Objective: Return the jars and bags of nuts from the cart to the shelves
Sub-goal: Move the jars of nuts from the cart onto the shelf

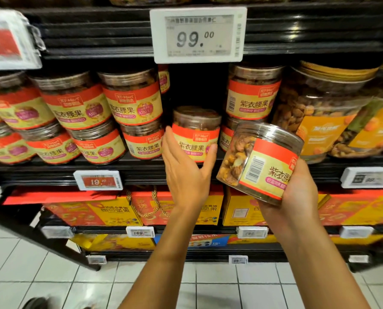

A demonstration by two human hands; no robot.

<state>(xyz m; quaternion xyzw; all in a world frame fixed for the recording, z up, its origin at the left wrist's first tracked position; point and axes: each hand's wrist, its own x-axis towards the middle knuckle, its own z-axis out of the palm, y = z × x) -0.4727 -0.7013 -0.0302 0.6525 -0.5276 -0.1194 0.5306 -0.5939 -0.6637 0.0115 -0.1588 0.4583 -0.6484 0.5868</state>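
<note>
My left hand [186, 172] wraps a clear jar of nuts [196, 132] with a red and yellow label, standing upright on the middle shelf [59, 162] in a gap between stacked jars. Thumb and fingers touch its lower sides. My right hand [297, 192] holds a second, identical jar [260, 161], tilted on its side, in front of the shelf edge to the right. Matching jars [132, 99] are stacked two high to the left, and more jars [251, 92] stand to the right of the gap. The cart is out of view.
Large bags of nuts [324, 117] fill the shelf's right end. A big price tag [198, 34] hangs from the shelf above the gap. Red and yellow gift boxes [110, 210] fill the lower shelves. White tiled floor [230, 286] lies below.
</note>
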